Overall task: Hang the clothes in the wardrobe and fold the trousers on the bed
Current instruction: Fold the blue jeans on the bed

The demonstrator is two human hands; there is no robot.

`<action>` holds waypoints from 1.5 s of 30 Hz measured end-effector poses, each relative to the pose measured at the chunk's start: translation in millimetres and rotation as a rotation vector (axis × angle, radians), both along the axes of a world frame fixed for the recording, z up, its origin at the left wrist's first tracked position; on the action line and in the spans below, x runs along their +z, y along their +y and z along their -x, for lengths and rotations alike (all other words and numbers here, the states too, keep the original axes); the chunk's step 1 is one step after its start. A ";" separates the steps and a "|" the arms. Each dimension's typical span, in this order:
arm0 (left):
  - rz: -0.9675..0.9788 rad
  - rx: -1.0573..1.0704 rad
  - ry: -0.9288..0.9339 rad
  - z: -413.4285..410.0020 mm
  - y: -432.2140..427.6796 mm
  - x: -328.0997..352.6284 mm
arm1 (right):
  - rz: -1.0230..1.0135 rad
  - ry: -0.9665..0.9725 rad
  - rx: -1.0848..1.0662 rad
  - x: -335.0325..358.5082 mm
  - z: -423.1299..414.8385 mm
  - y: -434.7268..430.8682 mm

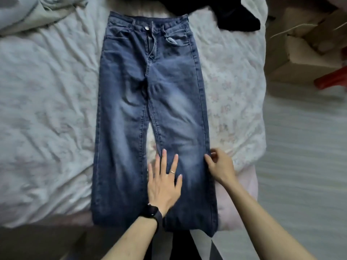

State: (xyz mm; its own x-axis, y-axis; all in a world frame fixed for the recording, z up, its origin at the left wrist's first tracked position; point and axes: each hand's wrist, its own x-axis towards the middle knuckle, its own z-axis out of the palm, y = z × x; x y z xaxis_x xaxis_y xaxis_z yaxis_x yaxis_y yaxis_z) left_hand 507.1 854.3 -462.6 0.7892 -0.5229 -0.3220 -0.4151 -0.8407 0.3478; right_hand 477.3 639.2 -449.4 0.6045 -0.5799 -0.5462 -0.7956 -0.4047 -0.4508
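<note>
A pair of blue jeans (150, 102) lies spread flat on the bed (47, 109), waistband far from me, both legs pointing at me and hanging slightly over the near edge. My left hand (164, 182), wearing a ring and a dark wristband, lies flat with straight fingers on the inner part of the right trouser leg. My right hand (218, 164) pinches the outer seam of that same leg, just beside the left hand.
A black garment (234, 17) lies at the head of the jeans, top right. A crumpled pale blanket (37, 10) is bunched at the top left. Cardboard boxes (304, 53) and something red (332, 79) stand on the floor to the right of the bed.
</note>
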 end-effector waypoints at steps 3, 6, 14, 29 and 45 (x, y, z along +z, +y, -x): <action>-0.068 0.115 0.086 77.8 -20.1 1.7 | -0.023 0.021 0.084 -1.9 7.9 -3.2; -0.145 0.308 0.259 142.2 -51.2 7.9 | -0.074 0.024 0.128 -2.8 24.1 -10.1; -0.229 0.651 0.468 168.1 -119.2 14.1 | -0.142 -0.041 0.132 -7.5 40.9 -20.8; -0.034 0.734 0.471 171.7 -52.6 57.7 | -0.305 -0.044 0.027 8.5 19.3 -20.3; 0.003 1.018 0.556 110.9 181.8 49.0 | -0.322 -0.431 0.203 54.9 -73.2 197.5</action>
